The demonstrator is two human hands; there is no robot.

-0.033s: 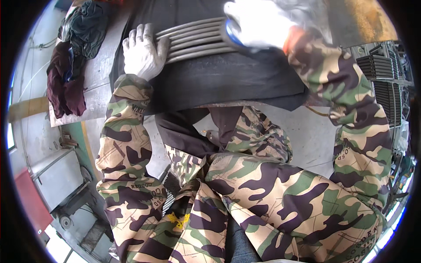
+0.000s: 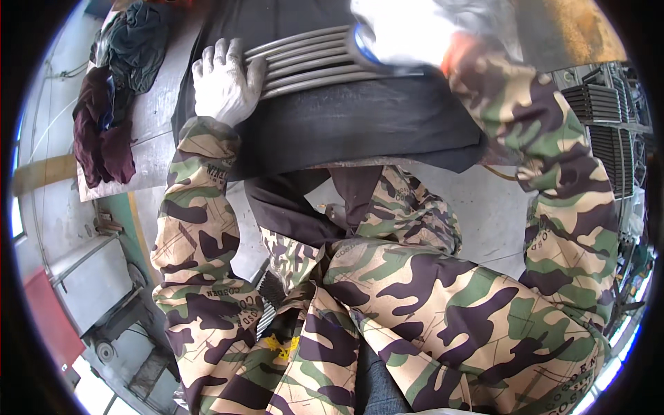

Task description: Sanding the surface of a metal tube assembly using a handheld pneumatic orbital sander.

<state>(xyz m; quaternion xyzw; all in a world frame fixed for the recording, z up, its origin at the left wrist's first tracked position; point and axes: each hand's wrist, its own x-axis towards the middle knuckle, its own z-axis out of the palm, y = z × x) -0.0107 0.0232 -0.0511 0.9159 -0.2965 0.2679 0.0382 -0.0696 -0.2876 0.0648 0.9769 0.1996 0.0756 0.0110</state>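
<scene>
Several slim grey metal rods (image 2: 304, 59) lie side by side on a black cloth (image 2: 366, 121) over the bench. My left hand (image 2: 227, 83), in a white knit glove, rests flat across their left ends, fingers spread. Toward the right ends is my right hand (image 2: 404, 31), also in a white glove, overexposed and smeared by motion. Beneath it a dark, round-edged thing with a blue rim (image 2: 364, 47) presses over the rods; its kind is hidden by the hand, and the fingers do not show clearly.
Dark green-grey cloth (image 2: 136, 45) and a maroon garment (image 2: 104, 131) lie on the bench's left side. A rust-stained board (image 2: 577, 31) is at the far right. Stacked dark metal parts (image 2: 598, 104) stand beyond my right arm. A white box-shaped cart (image 2: 93, 283) is at the left.
My right hand and the blue-rimmed thing have shifted slightly left along the rods, so a bit of rod shows to their right. My left hand stays nearly in place.
</scene>
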